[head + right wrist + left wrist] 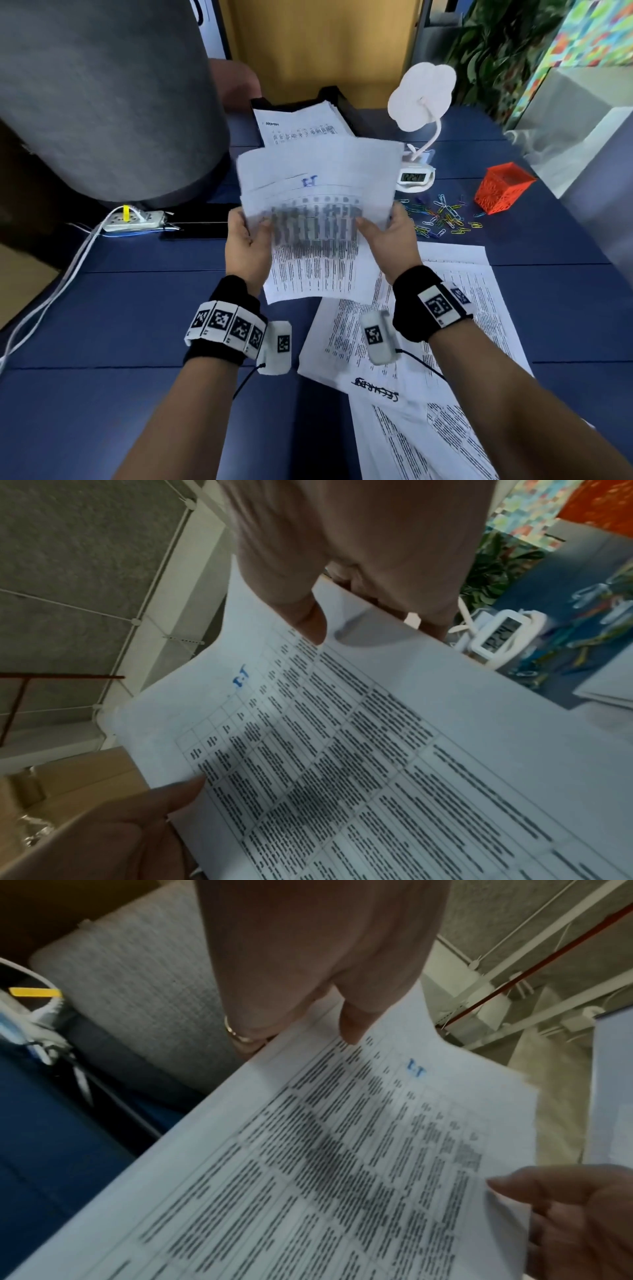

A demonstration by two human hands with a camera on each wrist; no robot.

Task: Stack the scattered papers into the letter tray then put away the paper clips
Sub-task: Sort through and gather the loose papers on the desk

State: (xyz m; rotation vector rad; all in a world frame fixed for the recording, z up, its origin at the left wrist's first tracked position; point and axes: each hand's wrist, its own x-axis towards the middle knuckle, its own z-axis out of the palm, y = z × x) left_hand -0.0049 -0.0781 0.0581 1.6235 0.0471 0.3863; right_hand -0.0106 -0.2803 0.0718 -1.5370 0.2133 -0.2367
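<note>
Here the left hand (pixel 247 240) and the right hand (pixel 388 236) each pinch a side edge of a small bundle of printed sheets (pixel 318 219), thumbs on top and fingers underneath, so the pages stay squared and cannot fan apart. The bundle hangs in the middle of the frame, lifted off the blue desk (pixel 120 308) and tipped toward the black letter tray (pixel 346 102) at upper centre, which already carries a stack of papers (pixel 294 126); holding from both sides probably makes it easier to lay the bundle flat on that stack. More loose sheets (pixel 428 342) lie at lower right, so the stacking seems partly done. The coloured paper clips (pixel 442 216) are strewn at centre right, just beside an orange mesh cup (pixel 503 186), likely their home afterwards. A white desk lamp with a clock (pixel 416 171) stands between tray and clips.
</note>
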